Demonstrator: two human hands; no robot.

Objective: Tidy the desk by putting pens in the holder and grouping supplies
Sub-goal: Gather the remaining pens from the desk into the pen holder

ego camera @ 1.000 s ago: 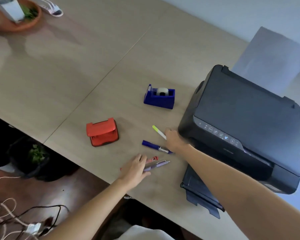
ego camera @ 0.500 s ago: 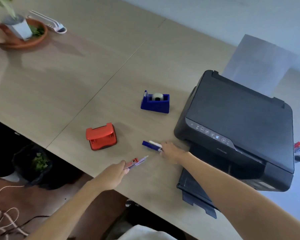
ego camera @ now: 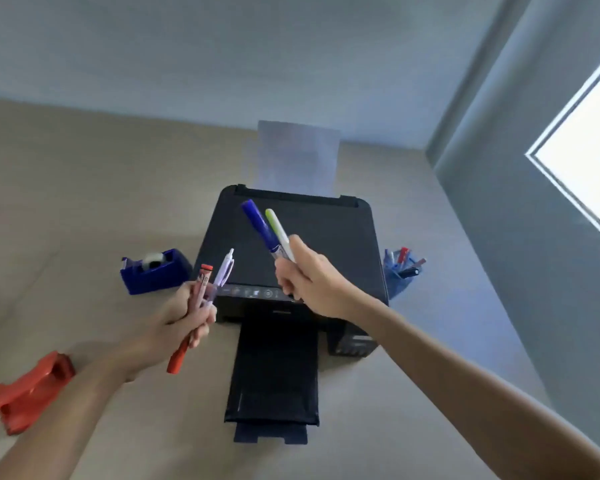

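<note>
Black printer (ego camera: 291, 244) at desk (ego camera: 66, 202) centre, output tray (ego camera: 274, 375) extended forward, paper sheet (ego camera: 298, 157) upright in rear feed; bright window (ego camera: 589, 161) at right.

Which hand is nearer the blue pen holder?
Right. The right hand, gripping two markers, is over the printer, left of the pen holder. The left hand, gripping two pens, is off the printer's other side, farther away.
</note>
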